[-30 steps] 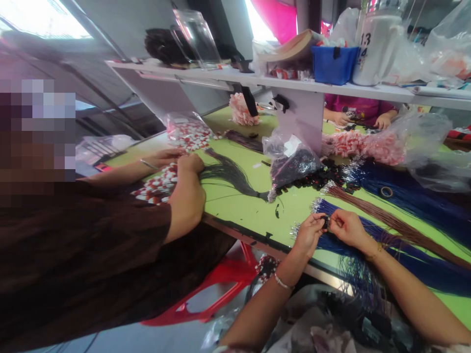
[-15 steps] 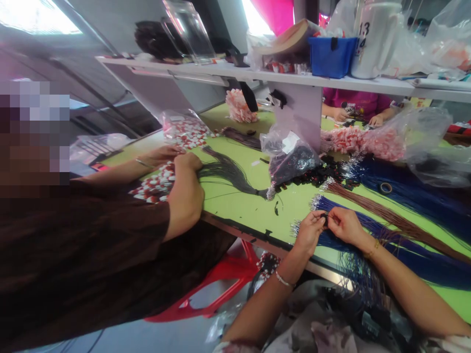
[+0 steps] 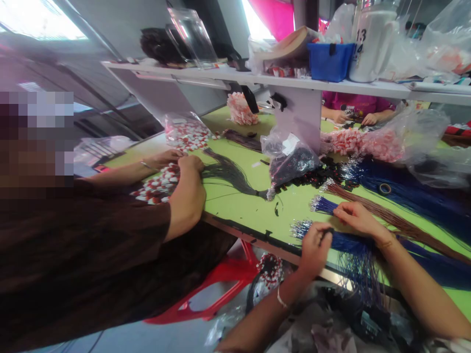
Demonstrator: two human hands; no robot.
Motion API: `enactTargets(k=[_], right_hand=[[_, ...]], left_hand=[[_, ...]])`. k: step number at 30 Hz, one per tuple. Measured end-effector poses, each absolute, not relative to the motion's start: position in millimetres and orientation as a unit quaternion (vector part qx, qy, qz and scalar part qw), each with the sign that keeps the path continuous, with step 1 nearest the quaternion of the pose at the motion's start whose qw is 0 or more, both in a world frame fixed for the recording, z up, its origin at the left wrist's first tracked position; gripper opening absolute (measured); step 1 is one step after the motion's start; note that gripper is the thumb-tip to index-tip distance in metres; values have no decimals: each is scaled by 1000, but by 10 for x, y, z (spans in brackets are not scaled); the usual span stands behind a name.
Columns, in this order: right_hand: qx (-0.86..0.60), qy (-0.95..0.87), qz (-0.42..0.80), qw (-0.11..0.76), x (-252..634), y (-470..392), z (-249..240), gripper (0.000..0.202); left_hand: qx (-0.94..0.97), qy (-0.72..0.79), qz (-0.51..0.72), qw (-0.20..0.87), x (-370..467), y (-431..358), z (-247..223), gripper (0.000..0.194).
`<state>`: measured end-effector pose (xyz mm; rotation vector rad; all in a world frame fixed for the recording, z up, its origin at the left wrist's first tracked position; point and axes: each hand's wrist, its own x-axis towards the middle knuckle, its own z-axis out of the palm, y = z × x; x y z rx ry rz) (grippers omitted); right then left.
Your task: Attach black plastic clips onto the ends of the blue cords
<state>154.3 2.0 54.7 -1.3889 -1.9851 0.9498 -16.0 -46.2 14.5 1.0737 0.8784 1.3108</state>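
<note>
Two bare hands work over the smooth green tabletop (image 3: 241,208); the left hand (image 3: 316,247) has its fingers curled shut, pinching a small black piece (image 3: 328,232) above the lower bundle of blue cords (image 3: 346,241), close to the table's front edge; the right hand (image 3: 355,219) reaches over the upper bundle of blue cords (image 3: 324,205), fingertips together at the thin strands (whether they grip one, I cannot tell). Both bundles end in shiny silvery tips; beyond them runs a straight sheaf of brown cords (image 3: 382,218), with a round ring (image 3: 384,189) lying on dark blue cords (image 3: 412,196); further back, angular black bits (image 3: 329,171) spill beside a crinkly clear bag (image 3: 292,159); at left, a co-worker's hands (image 3: 189,171) meet near glossy red-and-white pieces (image 3: 158,187).
</note>
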Motion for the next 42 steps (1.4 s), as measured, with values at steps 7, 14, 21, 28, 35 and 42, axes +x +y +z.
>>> enactTargets(k=[7, 14, 21, 28, 35, 42], right_hand=[[-507, -822, 224, 128, 1300, -153, 391, 19], [-521, -822, 189, 131, 1230, -142, 115, 12], [-526, -821, 178, 132, 1194, -132, 59, 19], [-531, -817, 189, 126, 1188, -128, 41, 21], [-528, -819, 190, 120, 1193, -125, 71, 21], [-504, -834, 189, 120, 1234, -127, 117, 12]], left_hand=[[831, -94, 201, 511, -47, -1149, 274, 26], [674, 264, 412, 553, -249, -215, 252, 23], [628, 604, 436, 224, -629, 1344, -148, 70], [675, 667, 316, 29, -507, 1840, -103, 77], [671, 644, 362, 62, -383, 1721, -123, 36], [721, 540, 392, 186, -611, 1619, -267, 33]])
